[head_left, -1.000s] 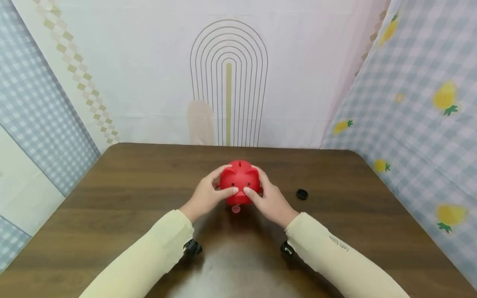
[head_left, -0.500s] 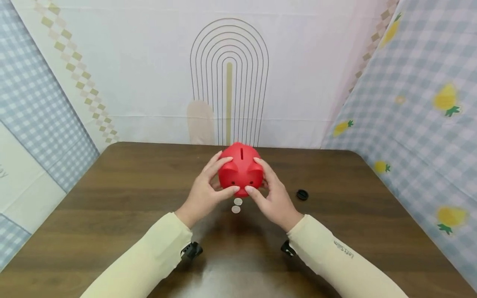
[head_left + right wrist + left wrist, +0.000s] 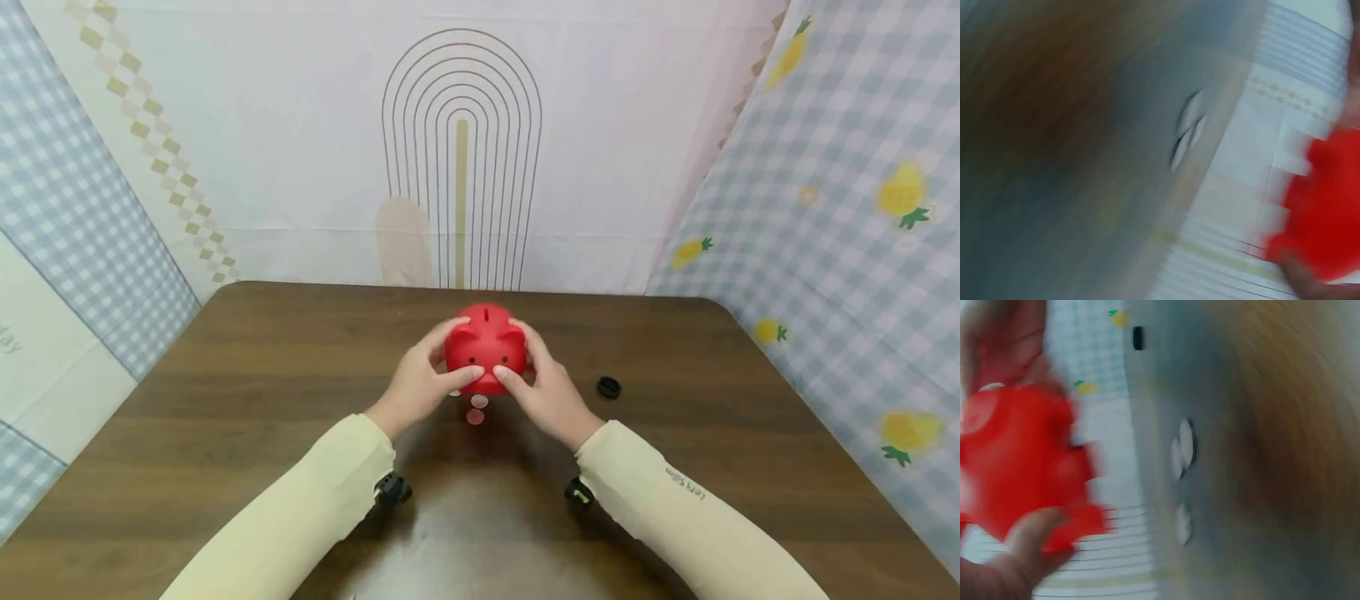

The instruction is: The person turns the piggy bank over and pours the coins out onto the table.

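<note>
Both hands hold a red piggy bank (image 3: pixel 486 346) off the table, its slot on top and its face towards me. The left hand (image 3: pixel 420 382) grips its left side with the thumb by the snout. On the other side the right hand (image 3: pixel 550 396) does the same. Below the pig lie three coins: a front coin (image 3: pixel 475 416), a second coin (image 3: pixel 479 402) just behind it, and another partly hidden by the left thumb. In the left wrist view, the coins (image 3: pixel 1187 442) lie apart from the blurred pig (image 3: pixel 1022 462). The pig's underside is hidden in the head view.
A small black round plug (image 3: pixel 609 387) lies on the brown wooden table (image 3: pixel 300 358) to the right of the right hand. A printed cloth (image 3: pixel 315 150) hangs behind the table's far edge, and checked cloth (image 3: pixel 825 275) hangs along the right side.
The hands tilted the piggy bank towards me, then back, so its slot shows less than half a second ago. One coin was visible at first; now there are three on the table.
</note>
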Available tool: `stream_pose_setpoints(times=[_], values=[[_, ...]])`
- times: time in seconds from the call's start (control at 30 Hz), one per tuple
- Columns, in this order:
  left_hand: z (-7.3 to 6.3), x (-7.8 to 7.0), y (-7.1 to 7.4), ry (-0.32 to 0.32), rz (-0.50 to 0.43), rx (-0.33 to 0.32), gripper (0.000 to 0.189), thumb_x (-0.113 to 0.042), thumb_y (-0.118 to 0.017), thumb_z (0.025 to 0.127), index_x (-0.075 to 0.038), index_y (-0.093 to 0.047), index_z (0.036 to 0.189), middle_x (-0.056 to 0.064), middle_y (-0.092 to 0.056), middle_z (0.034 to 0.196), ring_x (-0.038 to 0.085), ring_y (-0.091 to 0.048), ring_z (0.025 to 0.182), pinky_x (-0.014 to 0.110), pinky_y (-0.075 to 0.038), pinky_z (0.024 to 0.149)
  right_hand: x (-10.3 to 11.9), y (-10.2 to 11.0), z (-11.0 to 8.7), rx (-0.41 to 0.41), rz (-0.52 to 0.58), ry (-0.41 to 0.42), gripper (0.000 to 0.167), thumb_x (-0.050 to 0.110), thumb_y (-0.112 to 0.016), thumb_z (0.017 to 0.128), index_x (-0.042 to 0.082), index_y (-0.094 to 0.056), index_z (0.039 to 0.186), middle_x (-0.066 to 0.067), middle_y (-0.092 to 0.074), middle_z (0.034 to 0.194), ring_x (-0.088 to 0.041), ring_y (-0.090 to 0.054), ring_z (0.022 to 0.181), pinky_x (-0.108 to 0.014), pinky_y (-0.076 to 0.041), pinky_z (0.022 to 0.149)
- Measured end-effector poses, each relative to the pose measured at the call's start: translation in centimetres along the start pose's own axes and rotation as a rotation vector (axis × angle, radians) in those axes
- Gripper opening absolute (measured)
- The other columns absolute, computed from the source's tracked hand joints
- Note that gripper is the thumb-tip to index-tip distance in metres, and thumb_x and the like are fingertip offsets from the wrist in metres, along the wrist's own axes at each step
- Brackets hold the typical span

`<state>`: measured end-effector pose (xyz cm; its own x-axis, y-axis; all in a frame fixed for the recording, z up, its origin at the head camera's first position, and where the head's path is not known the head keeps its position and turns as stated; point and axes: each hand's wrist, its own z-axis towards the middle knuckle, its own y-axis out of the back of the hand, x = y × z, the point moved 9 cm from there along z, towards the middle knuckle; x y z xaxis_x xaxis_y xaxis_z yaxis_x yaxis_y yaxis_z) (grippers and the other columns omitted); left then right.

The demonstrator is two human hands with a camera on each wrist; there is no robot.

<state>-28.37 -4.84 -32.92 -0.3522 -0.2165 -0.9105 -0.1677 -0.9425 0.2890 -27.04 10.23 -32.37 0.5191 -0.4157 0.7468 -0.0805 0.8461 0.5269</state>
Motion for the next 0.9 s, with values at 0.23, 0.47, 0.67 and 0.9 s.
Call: stream_pose_setpoints(times=[0.23, 0.47, 0.67, 0.9], values=[[0.1, 1.6, -0.1, 0.143, -0.028, 0.012, 0.065, -0.02, -0.075, 0.084, -0.023, -0.046, 0.143, 0.006, -0.049, 0.141, 0.031, -0.054, 0.119, 0.041, -0.053, 0.091, -1.3, -0.7, 0.0, 0.088, 0.015, -0.198, 0.07, 0.033, -0.062, 0.093, 0.019, -0.025, 0.151, -0.009, -0.047, 0.14, -0.03, -0.054, 0.117, -0.043, -0.054, 0.089], [-0.3, -1.1, 0.6, -0.054, 0.003, -0.037, 0.065, -0.018, -0.075, 0.083, -0.019, -0.047, 0.142, 0.007, -0.035, 0.152, 0.034, -0.047, 0.127, 0.043, -0.053, 0.09, 1.7, 0.5, 0.4, 0.01, -0.072, 0.055, 0.07, 0.022, -0.066, 0.091, 0.012, -0.027, 0.149, -0.014, -0.043, 0.143, -0.029, -0.056, 0.114, -0.043, -0.054, 0.088], [0.1, 1.5, -0.2, 0.164, -0.015, 0.033, 0.066, -0.021, -0.073, 0.085, -0.025, -0.044, 0.144, 0.004, -0.049, 0.14, 0.029, -0.051, 0.123, 0.041, -0.051, 0.094, -1.4, -0.7, 0.2, 0.134, 0.001, -0.236, 0.069, 0.033, -0.061, 0.094, 0.021, -0.023, 0.151, -0.01, -0.052, 0.135, -0.028, -0.06, 0.108, -0.041, -0.057, 0.081], [-0.4, -1.6, 0.3, -0.1, 0.004, -0.038, 0.068, -0.013, -0.077, 0.081, -0.018, -0.047, 0.142, 0.006, -0.029, 0.155, 0.034, -0.045, 0.129, 0.044, -0.052, 0.089, 2.1, 1.1, 0.1, -0.043, -0.14, 0.133, 0.071, 0.019, -0.067, 0.09, 0.01, -0.028, 0.148, -0.015, -0.041, 0.144, -0.029, -0.057, 0.113, -0.043, -0.054, 0.088]])
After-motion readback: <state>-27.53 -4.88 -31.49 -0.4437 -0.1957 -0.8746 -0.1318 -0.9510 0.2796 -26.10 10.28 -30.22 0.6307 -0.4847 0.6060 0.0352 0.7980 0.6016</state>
